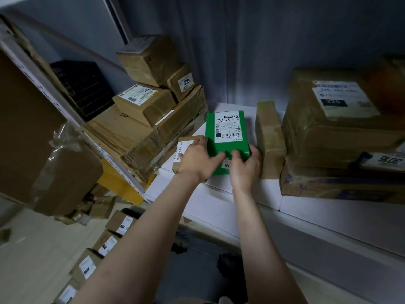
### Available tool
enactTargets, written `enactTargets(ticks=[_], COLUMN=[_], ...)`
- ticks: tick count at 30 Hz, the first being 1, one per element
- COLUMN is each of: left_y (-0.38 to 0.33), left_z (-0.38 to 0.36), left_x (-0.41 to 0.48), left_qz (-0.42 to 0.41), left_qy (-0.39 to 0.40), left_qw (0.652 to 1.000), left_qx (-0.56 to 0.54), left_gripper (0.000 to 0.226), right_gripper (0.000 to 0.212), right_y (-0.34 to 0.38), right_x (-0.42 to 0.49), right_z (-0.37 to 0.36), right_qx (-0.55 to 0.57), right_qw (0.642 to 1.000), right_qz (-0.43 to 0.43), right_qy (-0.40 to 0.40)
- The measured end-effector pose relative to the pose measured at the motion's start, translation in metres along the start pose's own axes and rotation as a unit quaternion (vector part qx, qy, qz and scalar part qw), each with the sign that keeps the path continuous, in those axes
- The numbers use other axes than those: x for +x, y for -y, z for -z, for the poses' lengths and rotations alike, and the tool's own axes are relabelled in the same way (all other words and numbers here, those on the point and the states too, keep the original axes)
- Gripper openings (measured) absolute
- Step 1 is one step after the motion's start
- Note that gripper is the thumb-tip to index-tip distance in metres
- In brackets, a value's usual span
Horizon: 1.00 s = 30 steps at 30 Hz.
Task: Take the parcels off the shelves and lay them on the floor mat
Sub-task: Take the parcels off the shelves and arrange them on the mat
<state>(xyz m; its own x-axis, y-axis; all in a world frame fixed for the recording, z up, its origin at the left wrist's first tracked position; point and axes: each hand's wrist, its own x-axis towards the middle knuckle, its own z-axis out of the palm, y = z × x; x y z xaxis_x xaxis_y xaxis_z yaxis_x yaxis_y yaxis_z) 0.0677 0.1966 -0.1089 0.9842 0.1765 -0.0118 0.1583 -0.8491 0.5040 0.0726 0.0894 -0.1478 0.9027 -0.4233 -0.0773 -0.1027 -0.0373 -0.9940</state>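
A green parcel [226, 137] with a white shipping label on top sits on the white shelf [221, 207]. My left hand [198, 160] grips its near left edge, thumb on top. My right hand [245, 166] grips its near right corner, thumb on top and fingers round the side. A small brown box [183, 142] with a label lies partly hidden under my left hand, touching the green parcel. A narrow brown parcel [270, 137] stands just right of the green one. Several labelled brown parcels [107, 243] lie in a row on the floor at lower left.
Large taped brown boxes [337, 132] are stacked at the right of the shelf. Flattened cardboard with smaller boxes on it [149, 119] is piled on the left rack, beside a black crate [84, 88]. A big box [32, 139] overhangs at far left. A grey curtain hangs behind.
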Motion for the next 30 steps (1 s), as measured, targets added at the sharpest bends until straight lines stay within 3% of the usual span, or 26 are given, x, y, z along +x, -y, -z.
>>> enactTargets(ticks=[5, 11, 17, 23, 30], left_y=[-0.002, -0.004, -0.004, -0.01, -0.013], left_z=[0.002, 0.014, 0.017, 0.022, 0.024], left_x=[0.003, 0.011, 0.017, 0.027, 0.022], left_qz=[-0.013, -0.002, 0.023, 0.022, 0.02], left_qy=[0.002, 0.0, -0.004, 0.017, -0.014], left_qw=[0.999, 0.999, 0.999, 0.999, 0.999], left_qx=[0.045, 0.051, 0.049, 0.017, -0.041], left_gripper=[0.055, 0.042, 0.048, 0.067, 0.066], right_gripper=[0.04, 0.024, 0.037, 0.034, 0.038], right_y=[-0.006, -0.012, -0.01, -0.006, -0.008], right_x=[0.007, 0.013, 0.016, 0.018, 0.019], right_z=[0.002, 0.011, 0.013, 0.017, 0.02], right_qx=[0.051, 0.039, 0.065, 0.082, 0.082], right_qw=[0.991, 0.986, 0.984, 0.983, 0.981], right_qz=[-0.106, -0.132, -0.128, -0.105, -0.091], right_qy=[0.067, 0.094, 0.109, 0.126, 0.15])
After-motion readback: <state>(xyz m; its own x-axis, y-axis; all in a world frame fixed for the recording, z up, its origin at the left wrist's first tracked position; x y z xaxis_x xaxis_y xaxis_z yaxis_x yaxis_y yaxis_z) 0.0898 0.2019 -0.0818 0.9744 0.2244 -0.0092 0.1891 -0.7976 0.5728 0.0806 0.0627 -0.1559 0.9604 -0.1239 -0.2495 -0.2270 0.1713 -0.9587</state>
